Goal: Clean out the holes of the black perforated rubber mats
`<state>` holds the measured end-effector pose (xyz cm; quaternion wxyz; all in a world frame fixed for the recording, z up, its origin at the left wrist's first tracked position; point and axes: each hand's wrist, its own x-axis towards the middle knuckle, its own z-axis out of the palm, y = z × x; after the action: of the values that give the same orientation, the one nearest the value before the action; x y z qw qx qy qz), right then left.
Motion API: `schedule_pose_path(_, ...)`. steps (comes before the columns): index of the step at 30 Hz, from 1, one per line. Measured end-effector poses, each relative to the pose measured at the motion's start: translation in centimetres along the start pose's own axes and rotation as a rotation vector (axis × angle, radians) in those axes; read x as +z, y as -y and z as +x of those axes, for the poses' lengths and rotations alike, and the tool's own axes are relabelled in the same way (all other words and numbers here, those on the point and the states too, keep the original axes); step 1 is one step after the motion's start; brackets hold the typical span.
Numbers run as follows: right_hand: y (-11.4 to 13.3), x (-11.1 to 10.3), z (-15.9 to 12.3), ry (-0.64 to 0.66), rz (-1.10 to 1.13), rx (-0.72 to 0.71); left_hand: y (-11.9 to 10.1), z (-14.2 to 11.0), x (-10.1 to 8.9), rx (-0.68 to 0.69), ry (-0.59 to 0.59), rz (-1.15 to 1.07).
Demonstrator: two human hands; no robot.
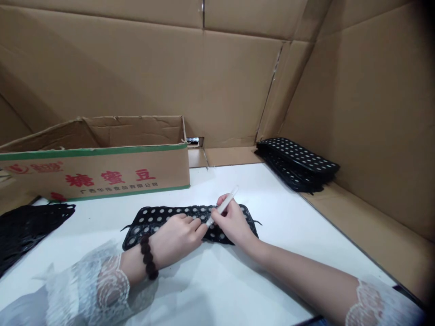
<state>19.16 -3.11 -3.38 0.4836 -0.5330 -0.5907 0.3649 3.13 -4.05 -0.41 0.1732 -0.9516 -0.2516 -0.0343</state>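
Note:
A black rectangular piece with rows of pale round dots (152, 218) lies flat on the white table, a thin black strand sticking out at each end. My left hand (181, 237), with a dark beaded band on its wrist, rests on its middle. The fingers are curled and closed against the piece, their tips partly hidden. Between thumb and fingers, my right hand (234, 222) grips a slim white pen-shaped tool (224, 206). This tool is tilted, its lower end touching or close to the black piece beside my left fingertips.
An open cardboard box (136, 170) with red print stands at the back left. A stack of similar dotted black pieces (299, 163) is at the back right. Flat black material (27, 226) lies at the left edge. Cardboard walls (238, 86) enclose the white table (306, 244).

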Motion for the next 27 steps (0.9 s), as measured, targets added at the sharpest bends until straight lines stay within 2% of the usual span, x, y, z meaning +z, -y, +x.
schedule_pose_path(4,-0.1,-0.1,0.0,-0.02,-0.033,0.034,0.0,-0.2,0.5,-0.042,-0.053,-0.032)
schedule_pose_path(10,-0.4,0.0,-0.3,0.003,-0.111,-0.017,-0.3,-0.6,0.9,-0.125,-0.088,-0.076)
schedule_pose_path(18,-0.2,0.2,-0.4,0.028,-0.101,-0.028,-0.6,-0.6,1.4,-0.13,-0.163,-0.055)
schedule_pose_path(22,0.2,0.4,-0.8,0.041,-0.085,-0.091,-0.7,-0.7,1.4,-0.12,-0.21,-0.038)
schedule_pose_path(27,0.5,0.4,-0.9,0.094,-0.173,-0.177,-1.0,-0.6,1.5,-0.159,-0.257,-0.032)
